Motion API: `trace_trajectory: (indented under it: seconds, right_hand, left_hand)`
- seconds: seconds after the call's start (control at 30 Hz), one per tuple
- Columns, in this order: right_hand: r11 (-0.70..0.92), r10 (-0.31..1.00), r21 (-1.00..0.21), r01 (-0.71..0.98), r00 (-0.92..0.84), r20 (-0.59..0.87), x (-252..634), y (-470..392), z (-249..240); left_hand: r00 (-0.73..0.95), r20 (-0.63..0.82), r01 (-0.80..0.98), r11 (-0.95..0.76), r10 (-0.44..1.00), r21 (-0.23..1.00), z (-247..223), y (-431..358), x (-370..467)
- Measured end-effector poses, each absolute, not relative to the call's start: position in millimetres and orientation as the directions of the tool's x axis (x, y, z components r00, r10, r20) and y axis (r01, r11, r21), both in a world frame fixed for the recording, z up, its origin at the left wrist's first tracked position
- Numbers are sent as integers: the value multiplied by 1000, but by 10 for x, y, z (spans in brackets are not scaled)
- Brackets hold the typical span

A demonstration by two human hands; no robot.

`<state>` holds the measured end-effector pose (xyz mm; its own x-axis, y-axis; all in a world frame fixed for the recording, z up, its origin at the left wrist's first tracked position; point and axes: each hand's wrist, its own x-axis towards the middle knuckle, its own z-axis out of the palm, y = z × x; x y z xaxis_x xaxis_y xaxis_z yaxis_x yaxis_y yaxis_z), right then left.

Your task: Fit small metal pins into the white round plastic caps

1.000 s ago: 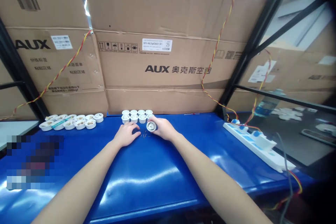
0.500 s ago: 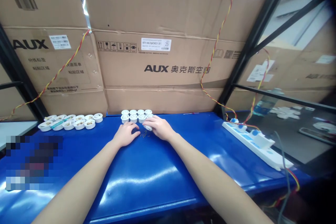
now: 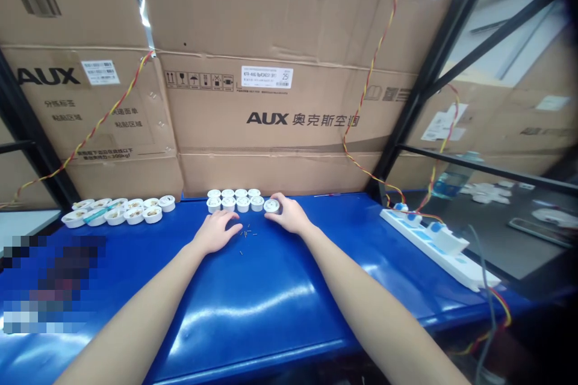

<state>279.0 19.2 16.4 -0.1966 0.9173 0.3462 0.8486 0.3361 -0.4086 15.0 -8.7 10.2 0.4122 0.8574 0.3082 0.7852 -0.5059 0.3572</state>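
Right hand (image 3: 291,215): thumb and fingers clamped around the side of a round white cup (image 3: 271,206), lid-like face up. Cup position: just beyond the right end of the front row of white cups (image 3: 242,204), upright, at the blue desk (image 3: 253,313); whether its base fully touches the surface cannot be told.

Left hand (image 3: 215,233): thumb and fingers apart, nothing seen between them; palm side down, low over the desk, just in front of the left part of the same row. Contact with the nearest cups cannot be told.

Cup block: two rows of four, set close together, near the cardboard (image 3: 271,174) at the back.

Small thin pins (image 3: 246,233): loose on the desk between the two hands, one lying nearer the viewer than the rest.

Far left: second group of white cups (image 3: 133,215), several with brownish contents; a teal strip (image 3: 96,215) lies across some of them.

Right side: white power strip (image 3: 442,252), plugs inserted, red-yellow twisted wire (image 3: 372,69) running down the cardboard towards it
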Motion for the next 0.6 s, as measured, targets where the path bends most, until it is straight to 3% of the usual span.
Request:
trace_trajectory:
  seconds: [0.13, 0.27, 0.33, 0.47, 0.53, 0.6]
  right_hand:
    - [156, 977, -429, 890, -76, 198, 2967, 303, 39]
    - [143, 987, -423, 895, -99, 126, 2982, 335, -31]
    - [183, 972, -422, 888, -99, 212, 2941, 313, -4]
    - [323, 847, -437, 840, -50, 529, 2827, 232, 155]
    - [387, 831, -462, 798, -84, 550, 2764, 186, 230]
    - [452, 857, -464, 762, -228, 462, 2702, 141, 269]
  left_hand:
    - [438, 292, 767, -523, 850, 372, 97, -88, 151]
    - [436, 291, 763, -521, 852, 382, 90, -83, 151]
    - [433, 294, 761, -520, 852, 388, 88, -82, 149]
    - [430, 300, 754, -522, 851, 398, 81, -80, 146]
    - [432, 301, 748, -525, 850, 406, 74, -77, 146]
    - [437, 302, 739, -529, 847, 416, 64, -72, 145]
